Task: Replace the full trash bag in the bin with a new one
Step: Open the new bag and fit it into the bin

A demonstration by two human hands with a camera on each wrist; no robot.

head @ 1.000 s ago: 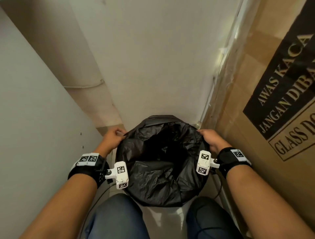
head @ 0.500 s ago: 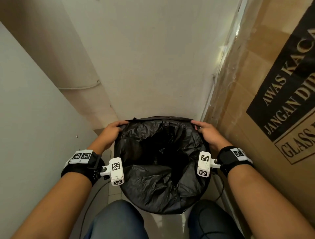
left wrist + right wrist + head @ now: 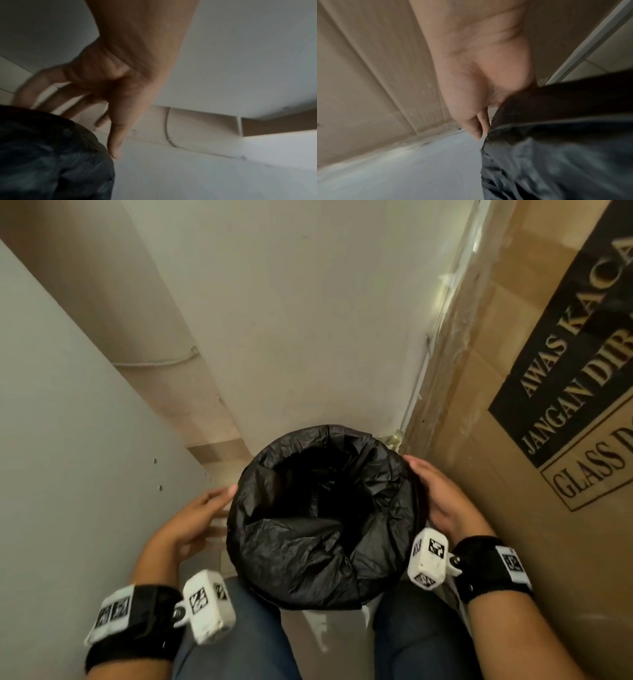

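Right hand point(image 3: 442, 501) sits flat against the right side of the bin, fingers straight and pressed on the folded-over black trash bag point(image 3: 318, 518); nothing pinched that I can see. Left hand point(image 3: 191, 515) is just off the bin's left side, fingers spread and relaxed, blurred, holding nothing; thumb tip is near or touching the bag edge, can't tell which. Bag lines the round bin point(image 3: 419, 491) between the two hands, mouth open, cuff turned down over the rim all round, inside dark and looks empty. Judgement: thin film, very light, soft, slippery, tears easily if yanked; best hold is the cuff at the rim, pinched on opposite sides, and smoothed down rather than pulled. Tight spot: big cardboard box point(image 3: 531, 440) marked GLASS is right behind the right hand, grey panel point(image 3: 68, 440) close outside the left, wall point(image 3: 291, 320) beyond the bin, knees point(image 3: 239, 638) below it. Little elbow room on the right.
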